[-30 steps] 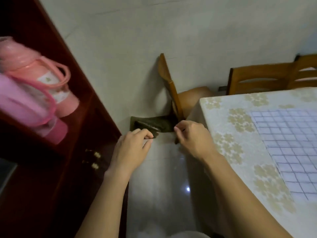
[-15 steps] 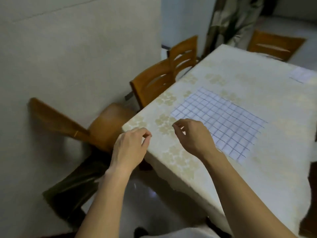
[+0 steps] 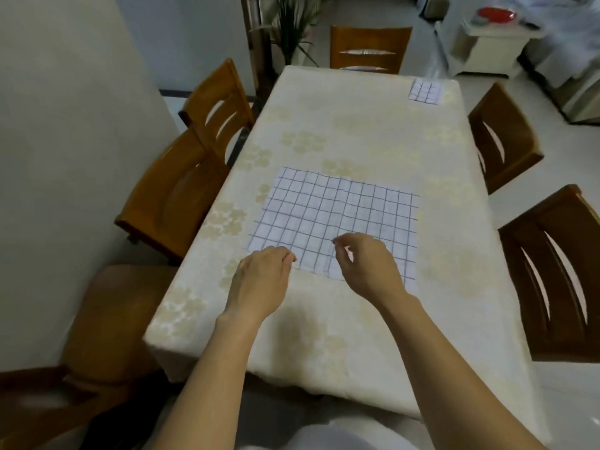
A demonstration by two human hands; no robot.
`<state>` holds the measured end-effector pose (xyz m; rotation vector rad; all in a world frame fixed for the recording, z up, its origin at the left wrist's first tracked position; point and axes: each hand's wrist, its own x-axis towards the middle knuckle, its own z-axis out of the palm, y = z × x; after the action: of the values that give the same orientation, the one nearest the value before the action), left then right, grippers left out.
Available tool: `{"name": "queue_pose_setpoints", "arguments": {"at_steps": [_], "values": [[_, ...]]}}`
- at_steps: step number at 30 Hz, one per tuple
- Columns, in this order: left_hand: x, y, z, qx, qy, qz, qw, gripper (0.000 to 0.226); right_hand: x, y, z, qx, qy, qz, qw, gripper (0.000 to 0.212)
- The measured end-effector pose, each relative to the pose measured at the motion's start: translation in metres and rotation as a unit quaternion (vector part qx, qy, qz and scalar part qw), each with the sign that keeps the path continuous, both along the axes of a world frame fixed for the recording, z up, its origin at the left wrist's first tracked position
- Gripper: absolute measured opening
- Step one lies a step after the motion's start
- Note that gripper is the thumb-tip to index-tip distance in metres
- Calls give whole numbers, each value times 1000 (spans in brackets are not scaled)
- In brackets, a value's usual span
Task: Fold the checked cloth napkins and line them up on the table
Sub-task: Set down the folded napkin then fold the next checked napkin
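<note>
Checked napkin lies spread flat on the table, with its near edge beneath both hands. The left hand hovers by the near-left corner and the right hand over the edge's middle. Both are curled, thumb to fingertips, holding nothing visible.

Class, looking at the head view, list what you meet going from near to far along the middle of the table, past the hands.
spread napkin → folded napkin → far-end chair
</note>
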<state>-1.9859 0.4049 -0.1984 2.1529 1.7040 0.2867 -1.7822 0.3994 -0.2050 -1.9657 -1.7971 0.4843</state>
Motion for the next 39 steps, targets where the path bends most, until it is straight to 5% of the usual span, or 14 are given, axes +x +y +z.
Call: {"name": "queue_pose_setpoints", "arguments": {"at_steps": [5,14,23,39], "values": [[-4,64,-21,-1,-26,11,1000,37,-10,69,-45,24,-20,28,999,51],[39,183,-130,-176,133,-122,968,112,57,147,-159,-280,-109,10,954,110],[64,221,-153,-171,180,-179,952,113,72,136,-190,-270,-152,27,950,99],[100,162,-165,-161,161,-213,950,101,105,66,-197,-238,-181,51,953,94]]}}
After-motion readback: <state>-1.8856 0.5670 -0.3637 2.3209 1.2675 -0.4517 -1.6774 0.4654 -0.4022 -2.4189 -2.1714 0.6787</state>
